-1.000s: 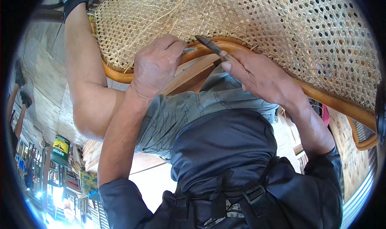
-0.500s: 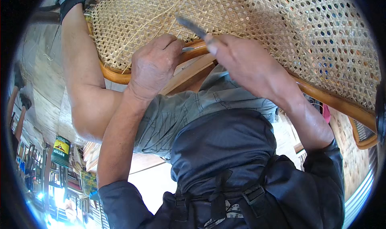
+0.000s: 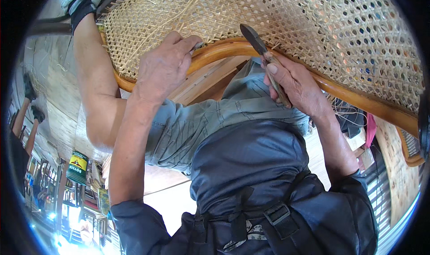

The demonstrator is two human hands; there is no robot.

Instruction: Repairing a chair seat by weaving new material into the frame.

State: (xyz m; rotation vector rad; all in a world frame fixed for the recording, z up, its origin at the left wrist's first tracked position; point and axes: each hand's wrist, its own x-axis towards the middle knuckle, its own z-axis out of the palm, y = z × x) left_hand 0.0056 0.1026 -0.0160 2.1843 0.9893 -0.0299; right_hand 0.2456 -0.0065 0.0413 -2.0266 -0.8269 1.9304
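Observation:
A woven cane panel (image 3: 224, 13) spans the top of the view, edged by a curved, varnished wooden frame (image 3: 219, 49). At the frame's left part, my left hand (image 3: 162, 69) is closed, with a small grey metal tip (image 3: 197, 45) showing at its fingers; the rest is hidden by the hand. My right hand (image 3: 298, 82) grips a knife (image 3: 254, 39) by its worn handle. The knife's broad dark blade points up and left, over the cane just beyond the frame. Loose cane strands (image 3: 188, 10) lie across the panel's left side.
My bent left leg (image 3: 92, 71) flanks the panel. A green and yellow can (image 3: 77, 167) stands at lower left, near a stack of thin material. Another person's legs (image 3: 27, 120) show at the far left. Tangled strands (image 3: 342, 107) and pink cloth (image 3: 371, 129) are at right.
My right hand has moved right and slightly down with the knife, away from my left hand. My left hand has shifted slightly left, still closed near the frame.

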